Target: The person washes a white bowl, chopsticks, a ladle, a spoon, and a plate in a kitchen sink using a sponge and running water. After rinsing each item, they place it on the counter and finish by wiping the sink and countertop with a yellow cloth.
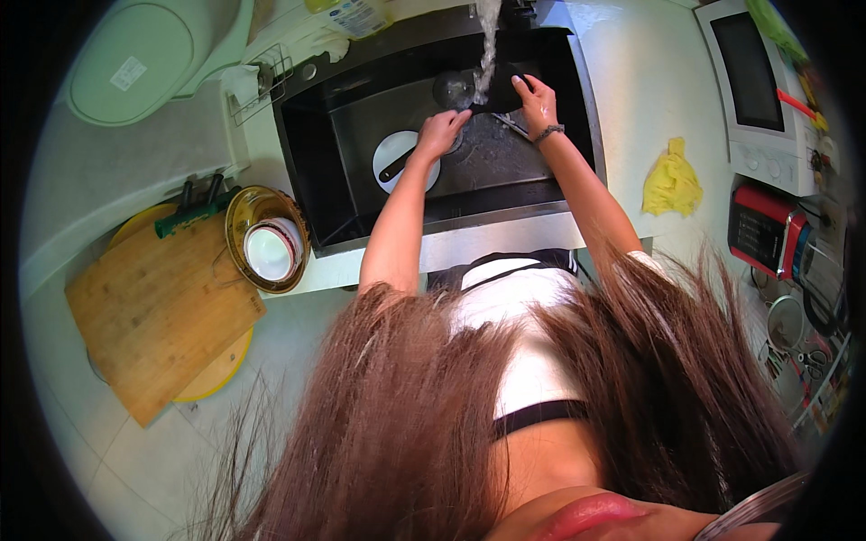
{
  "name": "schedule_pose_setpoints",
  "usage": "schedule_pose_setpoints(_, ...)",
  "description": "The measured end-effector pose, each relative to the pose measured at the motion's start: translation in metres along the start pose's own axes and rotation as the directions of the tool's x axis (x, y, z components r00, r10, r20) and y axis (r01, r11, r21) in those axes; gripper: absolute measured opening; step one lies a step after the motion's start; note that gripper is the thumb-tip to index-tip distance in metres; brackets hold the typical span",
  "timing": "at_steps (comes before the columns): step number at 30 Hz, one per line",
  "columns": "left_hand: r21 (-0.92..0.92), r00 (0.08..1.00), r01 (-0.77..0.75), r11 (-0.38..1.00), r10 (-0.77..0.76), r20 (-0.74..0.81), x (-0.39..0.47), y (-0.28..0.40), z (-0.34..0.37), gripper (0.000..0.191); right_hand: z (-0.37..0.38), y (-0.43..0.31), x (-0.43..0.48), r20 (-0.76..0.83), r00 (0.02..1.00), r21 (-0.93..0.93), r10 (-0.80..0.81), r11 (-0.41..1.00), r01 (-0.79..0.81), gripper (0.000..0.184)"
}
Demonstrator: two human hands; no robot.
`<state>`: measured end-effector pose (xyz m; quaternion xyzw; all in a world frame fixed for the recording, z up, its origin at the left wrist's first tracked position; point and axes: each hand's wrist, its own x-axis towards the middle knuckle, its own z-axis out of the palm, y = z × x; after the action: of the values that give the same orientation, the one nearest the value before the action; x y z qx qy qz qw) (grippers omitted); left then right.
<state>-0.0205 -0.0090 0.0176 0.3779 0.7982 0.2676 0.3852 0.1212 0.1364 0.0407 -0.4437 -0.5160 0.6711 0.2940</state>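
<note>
Over the black sink (352,209), both hands hold a black long-handled kitchen utensil (499,91) with a broad dark head; its exact kind is hard to tell. My left hand (441,133) grips it near the handle, whose end slants down-left below my wrist. At the head's right edge, my right hand (539,105) pinches with the thumb on top. A stream of water (488,44) falls onto the utensil. Under the handle lies a round white dish (385,150) on the sink floor. A clear round vessel (452,90) sits behind, and slim metal utensils (512,126) lie near my right hand.
Stacked bowls (270,250) stand in an amber basin (237,216) at the sink's left. Beyond are a wooden cutting board (162,297) and a green knife holder (196,215). At right lie a yellow cloth or bag (673,179) and a white microwave (771,152).
</note>
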Motion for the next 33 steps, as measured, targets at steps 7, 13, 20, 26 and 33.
schedule_pose_setpoints(7, 0.323, 0.994, 0.104, 0.941, -0.089, -0.063, -0.069, -0.038, -0.051, 0.046, -0.002, 0.057, 0.016, 0.088, 0.989, -0.261, 0.121, 0.961, -0.095, 0.026)
schedule_pose_setpoints(13, 0.574, 0.978, 0.175, 0.8, -0.209, -0.007, -0.091, -0.03, -0.075, 0.038, 0.022, 0.08, 0.014, 0.067, 0.928, -0.602, 0.367, 0.756, -0.256, 0.042)
schedule_pose_setpoints(20, 0.609, 0.98, 0.201, 0.768, -0.166, -0.114, -0.101, -0.018, -0.084, 0.033, 0.039, 0.088, 0.027, 0.104, 0.865, -0.709, 0.49, 0.647, -0.281, 0.044)
schedule_pose_setpoints(26, 0.625, 0.977, 0.209, 0.752, -0.133, -0.167, -0.095, -0.002, -0.088, 0.034, 0.041, 0.088, 0.036, 0.07, 0.859, -0.368, 0.507, 0.813, -0.45, 0.046)
schedule_pose_setpoints(33, 0.688, 0.982, 0.138, 0.712, -0.007, -0.19, -0.086, 0.021, -0.084, 0.031, 0.025, 0.08, 0.03, 0.037, 0.933, -0.549, 0.358, 0.787, -0.281, 0.054)
